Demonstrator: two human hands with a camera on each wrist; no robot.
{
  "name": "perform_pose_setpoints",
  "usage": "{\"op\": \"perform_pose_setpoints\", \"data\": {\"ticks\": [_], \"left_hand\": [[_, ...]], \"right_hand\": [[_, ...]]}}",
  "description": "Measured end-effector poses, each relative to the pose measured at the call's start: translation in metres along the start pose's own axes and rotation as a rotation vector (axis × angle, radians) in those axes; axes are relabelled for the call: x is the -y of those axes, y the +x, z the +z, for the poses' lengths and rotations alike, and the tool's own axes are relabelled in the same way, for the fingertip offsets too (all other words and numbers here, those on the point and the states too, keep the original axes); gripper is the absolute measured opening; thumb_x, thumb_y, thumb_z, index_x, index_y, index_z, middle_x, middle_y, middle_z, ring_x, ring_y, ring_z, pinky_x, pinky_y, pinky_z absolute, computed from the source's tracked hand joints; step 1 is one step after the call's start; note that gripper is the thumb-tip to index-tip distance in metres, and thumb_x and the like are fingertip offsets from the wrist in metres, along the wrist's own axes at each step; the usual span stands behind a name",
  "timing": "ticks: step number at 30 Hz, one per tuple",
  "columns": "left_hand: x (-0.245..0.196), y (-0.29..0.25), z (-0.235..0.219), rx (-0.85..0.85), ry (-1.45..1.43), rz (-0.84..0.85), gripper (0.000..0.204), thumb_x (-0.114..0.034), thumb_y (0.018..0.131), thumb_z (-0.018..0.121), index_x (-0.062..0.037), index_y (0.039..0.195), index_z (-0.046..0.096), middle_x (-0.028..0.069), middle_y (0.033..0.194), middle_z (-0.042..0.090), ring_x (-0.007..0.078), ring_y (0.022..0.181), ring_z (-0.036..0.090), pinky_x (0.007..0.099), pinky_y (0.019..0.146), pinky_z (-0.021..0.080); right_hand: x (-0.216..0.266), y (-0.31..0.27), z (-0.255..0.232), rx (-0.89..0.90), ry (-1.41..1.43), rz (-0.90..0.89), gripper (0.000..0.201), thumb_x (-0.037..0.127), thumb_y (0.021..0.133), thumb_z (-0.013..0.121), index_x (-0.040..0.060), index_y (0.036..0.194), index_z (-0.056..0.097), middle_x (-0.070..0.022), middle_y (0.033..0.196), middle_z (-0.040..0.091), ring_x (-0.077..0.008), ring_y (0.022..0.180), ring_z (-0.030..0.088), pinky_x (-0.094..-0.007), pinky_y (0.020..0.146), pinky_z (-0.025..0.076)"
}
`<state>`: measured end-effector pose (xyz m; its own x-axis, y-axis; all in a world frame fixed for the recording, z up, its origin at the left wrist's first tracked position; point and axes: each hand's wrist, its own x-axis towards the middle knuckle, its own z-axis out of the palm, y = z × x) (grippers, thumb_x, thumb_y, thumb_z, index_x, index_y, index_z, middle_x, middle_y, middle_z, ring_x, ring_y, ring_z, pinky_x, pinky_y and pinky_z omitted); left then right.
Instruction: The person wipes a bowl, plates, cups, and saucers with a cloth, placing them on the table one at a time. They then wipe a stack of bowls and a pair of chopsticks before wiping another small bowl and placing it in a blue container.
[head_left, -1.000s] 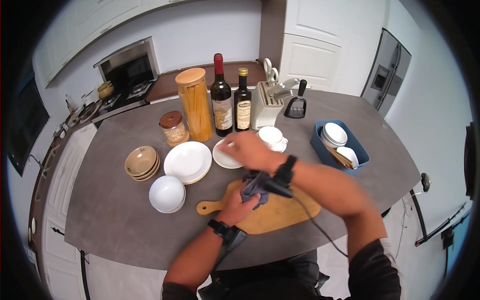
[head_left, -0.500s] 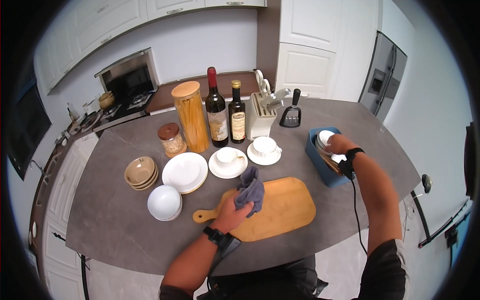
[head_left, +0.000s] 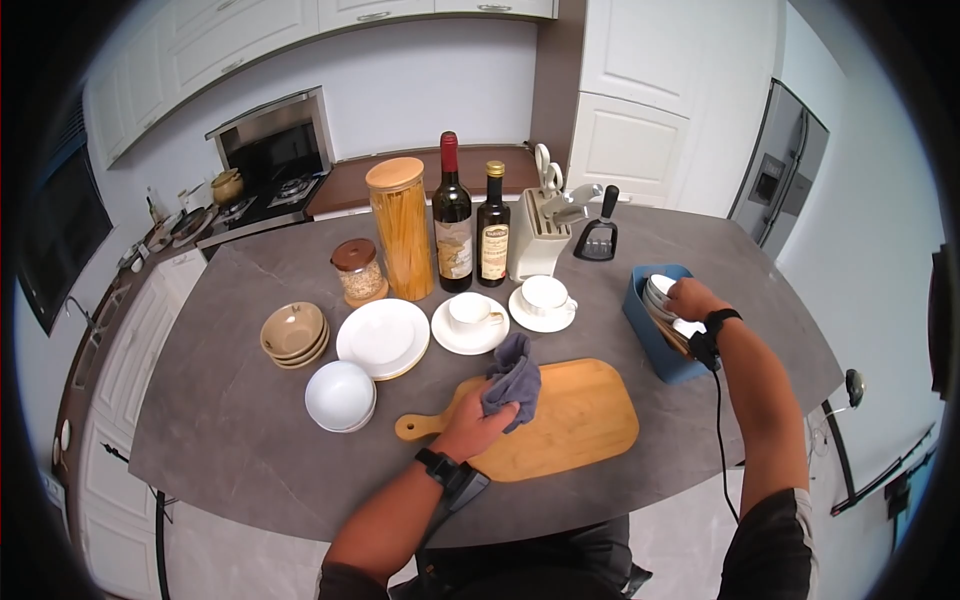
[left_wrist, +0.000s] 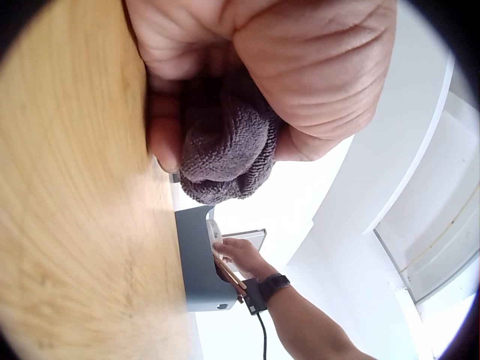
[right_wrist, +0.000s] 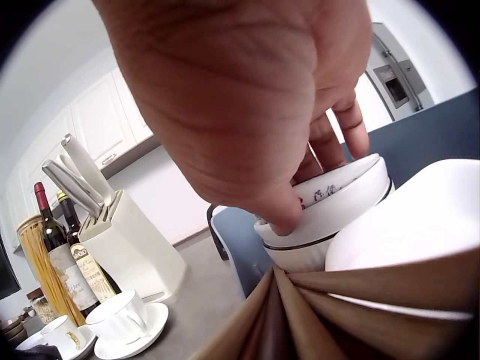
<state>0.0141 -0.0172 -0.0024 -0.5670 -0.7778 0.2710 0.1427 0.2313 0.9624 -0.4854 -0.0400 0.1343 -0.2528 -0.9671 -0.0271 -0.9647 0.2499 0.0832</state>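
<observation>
My left hand [head_left: 474, 425] grips a crumpled grey cloth [head_left: 514, 385] over the wooden cutting board [head_left: 585, 420]. At the right, my right hand [head_left: 697, 299] reaches into a blue bin [head_left: 658, 345]. In the right wrist view it pinches the rim of a white bowl [right_wrist: 341, 212], thumb outside and fingers inside. That bowl tops a stack. Beside the stack lie another white dish [right_wrist: 420, 217] and several brown chopsticks [right_wrist: 319, 311]. Two white cups, a left one [head_left: 468, 311] and a right one [head_left: 545, 293], stand on saucers beyond the board.
At the left are white plates [head_left: 383, 338], white bowls [head_left: 340, 394] and brown bowls [head_left: 293, 331]. Along the back stand an oat jar [head_left: 358, 268], a pasta jar [head_left: 402, 235], a wine bottle [head_left: 453, 235], a smaller bottle [head_left: 493, 235], a knife block [head_left: 535, 245] and a black-handled utensil [head_left: 598, 238].
My right hand has moved from above the left saucer across to the blue bin and onto a bowl there. My left hand keeps hold of the cloth over the board.
</observation>
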Motion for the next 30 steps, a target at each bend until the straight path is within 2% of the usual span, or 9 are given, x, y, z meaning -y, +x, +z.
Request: {"op": "perform_pose_setpoints", "data": {"ticks": [4,6,9,16,18,20,23,25,30], "left_hand": [[-0.002,-0.001,0.001,-0.003,-0.006,-0.016,0.035,-0.013,0.100,0.069,0.0021,0.131,0.067,0.0088,0.116,0.074,0.0146,0.106,0.068,0.0317,0.096,0.053],[0.001,0.000,0.001,-0.006,-0.005,0.004,0.035,-0.013,0.100,0.069,0.0018,0.131,0.067,0.0084,0.116,0.074,0.0144,0.106,0.068,0.0318,0.095,0.053],[-0.004,-0.001,0.000,-0.001,0.012,0.001,0.034,-0.014,0.100,0.069,0.0010,0.131,0.068,0.0079,0.116,0.075,0.0141,0.105,0.068,0.0318,0.095,0.053],[-0.003,0.000,0.002,-0.008,0.024,0.041,0.033,-0.013,0.100,0.069,0.0010,0.130,0.069,0.0072,0.115,0.075,0.0132,0.103,0.068,0.0312,0.092,0.054],[0.001,0.001,0.000,-0.001,-0.016,0.016,0.033,-0.013,0.101,0.068,0.0014,0.130,0.068,0.0066,0.115,0.075,0.0125,0.102,0.068,0.0306,0.091,0.054],[0.010,0.004,-0.002,0.002,-0.056,-0.016,0.033,-0.014,0.101,0.068,0.0018,0.130,0.068,0.0060,0.115,0.075,0.0118,0.101,0.068,0.0301,0.090,0.054],[0.016,0.007,-0.002,-0.055,-0.123,-0.030,0.033,-0.015,0.104,0.065,0.0014,0.132,0.068,0.0051,0.114,0.075,0.0112,0.100,0.069,0.0290,0.088,0.056],[0.008,0.006,0.000,-0.088,-0.393,-0.122,0.037,-0.016,0.107,0.061,0.0002,0.140,0.063,0.0082,0.119,0.073,0.0157,0.104,0.071,0.0333,0.089,0.059],[0.006,0.007,0.001,-0.117,-0.542,-0.110,0.046,-0.016,0.109,0.058,-0.0016,0.152,0.050,0.0116,0.133,0.066,0.0232,0.112,0.072,0.0408,0.090,0.064]], "right_hand": [[-0.005,-0.004,-0.002,-0.022,-0.026,0.012,0.034,0.030,0.088,0.075,0.0062,0.111,0.082,-0.0198,0.113,0.078,-0.0382,0.109,0.073,-0.0472,0.098,0.057],[-0.008,-0.006,0.002,-0.128,0.080,0.007,0.033,0.030,0.083,0.083,0.0045,0.105,0.082,-0.0215,0.101,0.078,-0.0394,0.098,0.074,-0.0475,0.090,0.057],[-0.003,-0.008,0.001,-0.135,0.054,0.036,0.035,0.027,0.079,0.087,0.0054,0.105,0.082,-0.0202,0.101,0.078,-0.0382,0.100,0.075,-0.0466,0.090,0.058],[0.014,-0.026,-0.019,-0.175,0.000,0.105,0.031,0.030,0.084,0.084,0.0091,0.107,0.082,-0.0182,0.110,0.078,-0.0379,0.107,0.074,-0.0473,0.094,0.058],[0.024,-0.038,-0.035,-0.278,-0.045,0.094,0.027,0.028,0.085,0.082,0.0089,0.104,0.081,-0.0183,0.107,0.078,-0.0398,0.105,0.073,-0.0495,0.091,0.058],[0.032,-0.051,-0.044,-0.341,-0.029,0.033,0.024,0.027,0.086,0.081,0.0080,0.101,0.081,-0.0167,0.103,0.078,-0.0391,0.103,0.073,-0.0502,0.091,0.056],[0.060,-0.076,-0.058,-0.480,-0.053,-0.279,0.017,0.023,0.086,0.077,0.0067,0.093,0.078,-0.0143,0.101,0.077,-0.0355,0.104,0.069,-0.0477,0.095,0.051],[0.087,-0.095,-0.060,-0.485,-0.024,-0.448,0.016,0.021,0.084,0.080,0.0074,0.091,0.076,-0.0131,0.097,0.075,-0.0345,0.101,0.068,-0.0468,0.090,0.050],[0.157,-0.147,-0.035,-0.471,0.119,-0.755,0.014,0.014,0.080,0.080,0.0084,0.090,0.074,-0.0101,0.093,0.072,-0.0329,0.095,0.068,-0.0453,0.086,0.048]]}}
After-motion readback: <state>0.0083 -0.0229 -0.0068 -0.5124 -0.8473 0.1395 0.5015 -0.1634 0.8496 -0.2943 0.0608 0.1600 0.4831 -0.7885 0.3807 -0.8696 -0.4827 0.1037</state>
